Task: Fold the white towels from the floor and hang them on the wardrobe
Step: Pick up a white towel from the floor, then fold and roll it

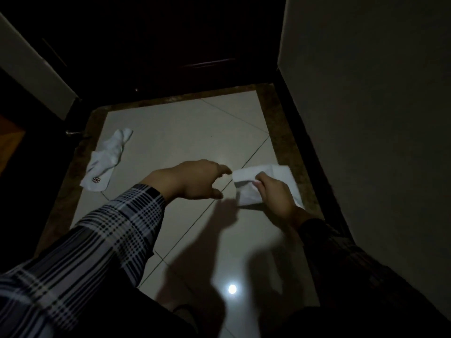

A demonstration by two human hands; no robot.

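- The right hand (275, 191) grips a partly folded white cloth towel (246, 189) in the air above the pale glossy tiled floor (190, 132), fingers and thumb curled round the cloth's middle.
- The held towel hangs over the floor's right side, close to the brown stone border strip (268, 118) that edges the tiles.
- The left hand (192, 180) reaches toward that towel with fingers loosely spread and holds nothing; its fingertips sit just beside the towel's left corner, and whether they touch it cannot be told.
- A second white towel with a small red flower emblem (106, 158) lies crumpled on the floor, well to the left of the held towel, at the tiles' left edge against the border strip.
- The left arm wears a black-and-white checked sleeve (102, 245); the right arm's sleeve is dark and hard to make out.
- A round bright reflection of a light (232, 289) shows on the floor below the held towel, among the shadows of the arms.
- A pale wall panel (366, 93) rises to the right of the held towel, beyond the border strip.
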